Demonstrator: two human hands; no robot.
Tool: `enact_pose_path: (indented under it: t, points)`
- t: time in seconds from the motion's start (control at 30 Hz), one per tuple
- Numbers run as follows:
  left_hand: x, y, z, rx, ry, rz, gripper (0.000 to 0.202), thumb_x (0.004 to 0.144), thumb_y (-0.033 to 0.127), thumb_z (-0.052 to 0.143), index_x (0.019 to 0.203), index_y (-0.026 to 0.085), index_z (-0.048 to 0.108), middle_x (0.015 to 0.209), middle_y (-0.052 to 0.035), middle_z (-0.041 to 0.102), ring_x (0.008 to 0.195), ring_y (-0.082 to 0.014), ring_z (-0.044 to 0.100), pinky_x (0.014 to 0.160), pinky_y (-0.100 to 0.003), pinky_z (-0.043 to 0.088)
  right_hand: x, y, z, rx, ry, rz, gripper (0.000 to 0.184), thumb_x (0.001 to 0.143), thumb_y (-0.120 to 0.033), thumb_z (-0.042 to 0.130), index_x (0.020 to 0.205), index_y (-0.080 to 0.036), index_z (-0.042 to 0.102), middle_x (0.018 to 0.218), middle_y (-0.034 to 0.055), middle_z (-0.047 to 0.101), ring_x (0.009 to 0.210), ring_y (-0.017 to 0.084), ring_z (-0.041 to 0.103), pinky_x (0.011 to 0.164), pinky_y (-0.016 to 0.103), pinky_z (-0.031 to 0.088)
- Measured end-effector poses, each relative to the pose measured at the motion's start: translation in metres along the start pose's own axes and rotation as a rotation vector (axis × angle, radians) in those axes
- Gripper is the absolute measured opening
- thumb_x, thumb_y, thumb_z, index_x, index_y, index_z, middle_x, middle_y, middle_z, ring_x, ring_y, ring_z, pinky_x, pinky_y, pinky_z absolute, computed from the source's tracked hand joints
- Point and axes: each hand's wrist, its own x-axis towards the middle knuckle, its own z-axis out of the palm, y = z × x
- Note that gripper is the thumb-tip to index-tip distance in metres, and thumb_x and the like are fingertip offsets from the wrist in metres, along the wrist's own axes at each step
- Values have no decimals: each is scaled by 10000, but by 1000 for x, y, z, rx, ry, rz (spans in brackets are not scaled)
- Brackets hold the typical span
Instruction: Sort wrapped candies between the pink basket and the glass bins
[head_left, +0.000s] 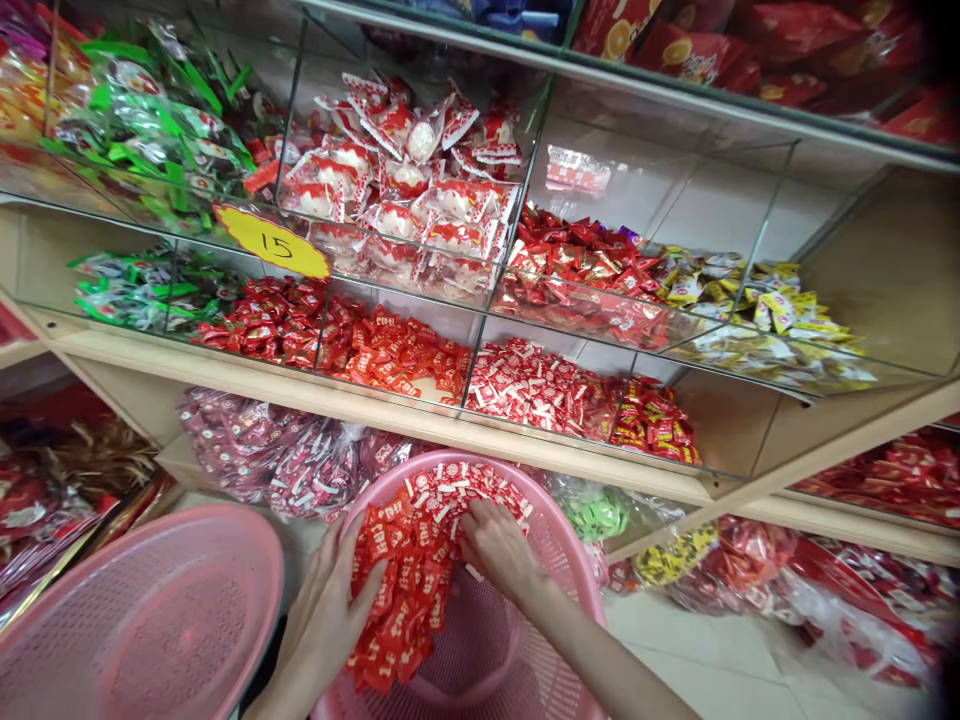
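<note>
A pink plastic basket (pixel 555 560) sits low in front of me, holding a heap of small red and white wrapped candies (pixel 416 545). My left hand (pixel 330 600) lies on the left side of the heap, fingers stretched against the wrappers. My right hand (pixel 495 545) reaches in from the right, its fingers curled down into the candies at the top of the heap. Whether the curled fingers hold any candies is hidden.
A second pink basket (pixel 150 620) lies at the lower left. Glass-fronted shelf bins (pixel 480 330) above hold several kinds of wrapped sweets, with a yellow tag marked 15 (pixel 274 243). Clear bags of candy (pixel 292 460) and red packets (pixel 847 600) sit on the floor shelf.
</note>
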Motion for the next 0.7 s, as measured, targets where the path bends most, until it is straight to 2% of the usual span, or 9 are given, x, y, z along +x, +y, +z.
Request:
enact_pose_path:
  t: [0.2, 0.47, 0.6, 0.7]
  points:
    - [0, 2, -2, -18, -11, -10, 578, 836, 421, 415, 1362, 226, 277, 1380, -111, 346, 1277, -278, 337, 997, -479, 372, 3, -5, 15, -33, 17, 27, 155, 857, -204, 460, 818, -165, 605, 893, 69, 575, 839, 188, 540, 723, 318, 430]
    - [-1, 2, -2, -21, -21, -2, 578, 838, 423, 408, 1363, 219, 274, 1384, -115, 329, 1280, -276, 330, 1004, -473, 366, 5, -4, 47, -56, 133, -18, 114, 860, -190, 473, 813, -178, 577, 826, 42, 563, 768, 171, 522, 683, 313, 441]
    - [0, 2, -2, -17, -13, 4, 591, 832, 419, 420, 1369, 229, 261, 1381, -113, 332, 1276, -280, 335, 999, -478, 370, 4, -5, 52, 4, 130, -8, 93, 858, -151, 464, 835, -175, 551, 815, 35, 552, 748, 156, 532, 690, 299, 455]
    - [0, 3, -2, -19, -6, 4, 588, 827, 410, 432, 1366, 238, 272, 1376, -110, 344, 1270, -284, 347, 988, -482, 381, 3, -7, 51, 56, 94, 1, 123, 858, -103, 439, 870, -171, 541, 893, 40, 544, 704, 124, 542, 641, 257, 463]
